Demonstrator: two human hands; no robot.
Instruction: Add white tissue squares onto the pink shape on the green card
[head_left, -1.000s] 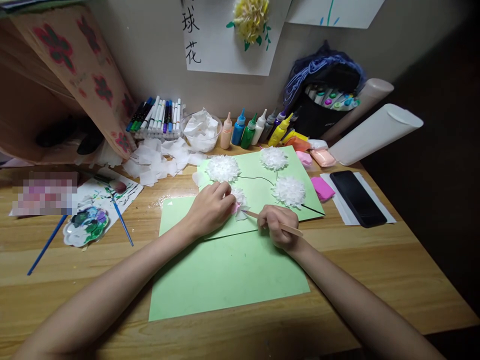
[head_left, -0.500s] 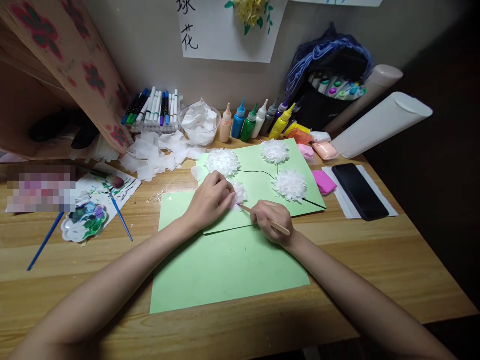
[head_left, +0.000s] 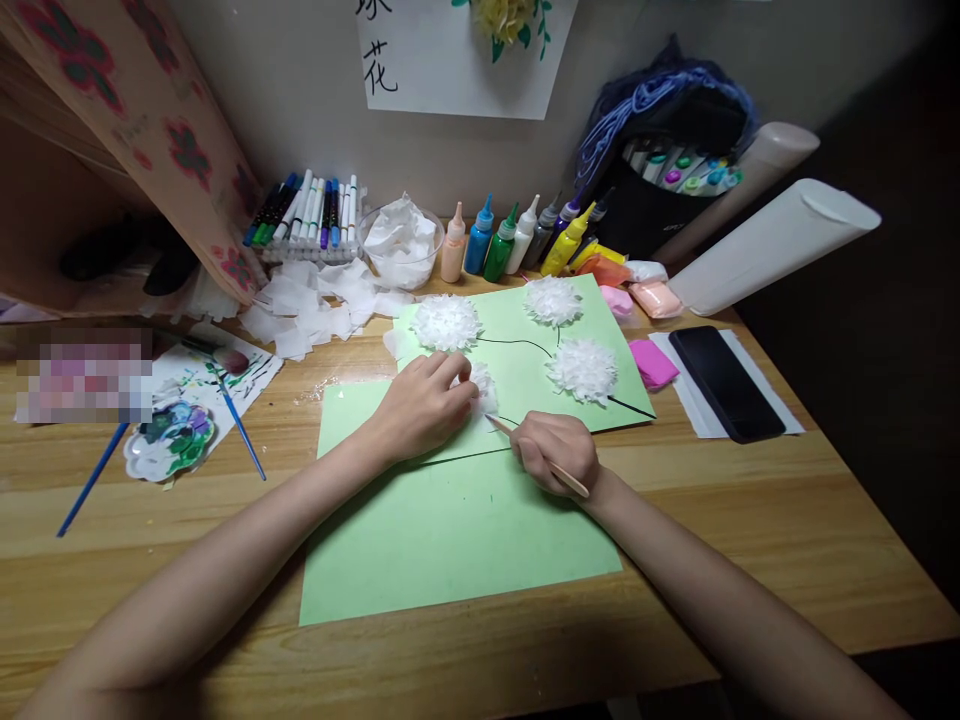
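Observation:
My right hand (head_left: 556, 452) is closed round a thin wooden stick (head_left: 568, 479), whose tip points left at the lower edge of a small white paper flower (head_left: 482, 385). My left hand (head_left: 429, 402) rests beside that flower with its fingers bent together; whatever they pinch is too small to tell. The flower sits on a green card (head_left: 517, 365) that also bears three fuller white flowers (head_left: 582, 370) and thin black stem lines. Under the card's front edge lies a larger green sheet (head_left: 457, 540).
Torn white tissue pieces (head_left: 315, 305), a bowl of tissue (head_left: 403, 245), markers (head_left: 322, 212) and paint bottles (head_left: 499, 250) line the back. A phone (head_left: 726, 383) and pink clay packet (head_left: 652, 365) lie right. A paint palette (head_left: 169, 440) and brushes (head_left: 244, 433) lie left.
My right hand and the stick have shifted slightly right and down, away from the small flower. My left fingers have moved a little; more of the flower's lower edge shows.

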